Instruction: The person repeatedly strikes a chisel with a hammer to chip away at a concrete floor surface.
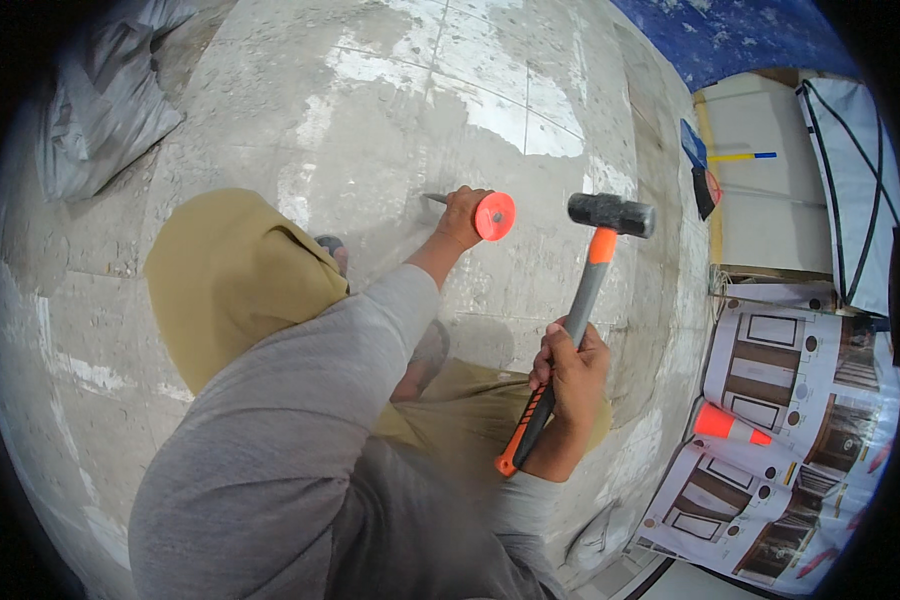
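The left hand [462,215] is closed around a chisel-like tool [497,206] with a round orange guard, tip near the floor [360,170]; contact is unclear. The right hand [577,372] grips a hammer [584,287], its head right of the guard, apart. Ahead, white patches [495,105] amid grey suggest a surface partly bared. Floor stretches left and ahead; printed sheets [770,350] border the right.

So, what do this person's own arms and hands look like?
The plain grey fabric left sleeve and matching grey fabric right sleeve both end short of the wrist. The left grip and right grip are bare human hands, with no gloves, cables or markings that I can see.
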The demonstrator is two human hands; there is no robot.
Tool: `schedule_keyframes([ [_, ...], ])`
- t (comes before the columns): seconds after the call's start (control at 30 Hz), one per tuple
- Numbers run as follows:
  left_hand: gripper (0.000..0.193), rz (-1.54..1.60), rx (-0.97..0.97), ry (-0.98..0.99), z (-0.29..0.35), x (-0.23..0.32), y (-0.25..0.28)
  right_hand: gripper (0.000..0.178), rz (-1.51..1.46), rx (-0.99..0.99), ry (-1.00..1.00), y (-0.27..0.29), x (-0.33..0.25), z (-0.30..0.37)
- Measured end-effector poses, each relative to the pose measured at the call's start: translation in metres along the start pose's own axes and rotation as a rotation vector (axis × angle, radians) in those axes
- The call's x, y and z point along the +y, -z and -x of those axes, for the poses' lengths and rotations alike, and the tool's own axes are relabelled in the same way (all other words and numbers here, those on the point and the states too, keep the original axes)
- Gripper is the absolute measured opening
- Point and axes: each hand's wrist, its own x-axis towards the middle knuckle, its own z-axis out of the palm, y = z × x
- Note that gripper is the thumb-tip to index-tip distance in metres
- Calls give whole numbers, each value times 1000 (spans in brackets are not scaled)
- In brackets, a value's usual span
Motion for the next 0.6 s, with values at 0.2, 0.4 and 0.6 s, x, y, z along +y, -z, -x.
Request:
schedule_keyframes([
  [0.2, 17, 10, 66, 32, 2, -17, 7, 13, -34, 68, 125, -4, -38, 14],
  [0.4, 16, 37, 89, -26, 7, -18, 14, 8, -68, 103, 226, -15, -34, 10],
  [0.6, 16, 53, 108, -138, 4, -28, 7, 16, 277, -140, -99, -50, 71, -49],
])
